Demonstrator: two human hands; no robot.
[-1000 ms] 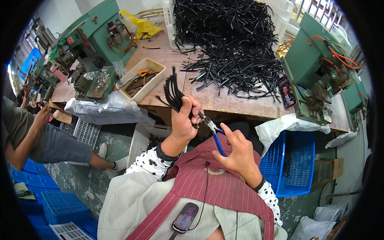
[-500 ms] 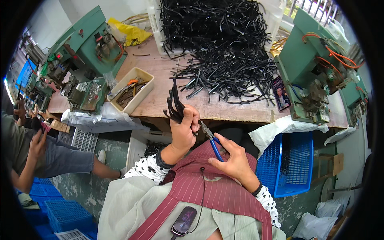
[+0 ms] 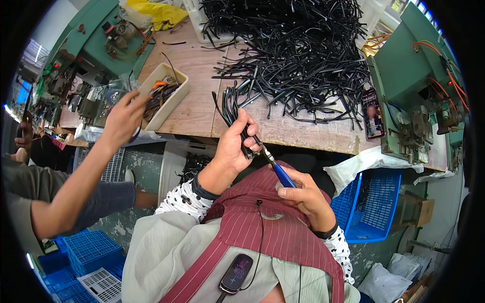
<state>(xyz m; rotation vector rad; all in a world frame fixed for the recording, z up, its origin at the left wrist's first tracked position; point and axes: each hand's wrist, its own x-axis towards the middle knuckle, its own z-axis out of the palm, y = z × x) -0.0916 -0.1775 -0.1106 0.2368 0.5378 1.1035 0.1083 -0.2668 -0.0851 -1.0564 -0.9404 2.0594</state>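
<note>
My left hand (image 3: 233, 147) is closed around a bundle of slim black eyeglass temples (image 3: 230, 103), whose curved ends fan out above my fist. Their lower ends poke out below my fingers. My right hand (image 3: 306, 196) grips blue-handled pliers (image 3: 284, 175), thumb laid along the handle. The metal jaws reach the lower ends of the bundle beside my left fingertips; what lies between them is too small to tell. Beyond my hands a large heap of loose black temples (image 3: 303, 76) spreads over the wooden table (image 3: 202, 108).
A co-worker's hand (image 3: 126, 117) reaches to a cream tool bin (image 3: 181, 93) at left. Green machines (image 3: 78, 43) stand on both sides. A phone (image 3: 373, 113) lies by the right machine (image 3: 409, 76). Blue crates (image 3: 371, 212) sit below right, with more at lower left (image 3: 93, 250).
The co-worker's arm has swung in from the left to the tool bin. My pliers have turned and their jaws now sit closer against the bundle. The whole view has shifted slightly.
</note>
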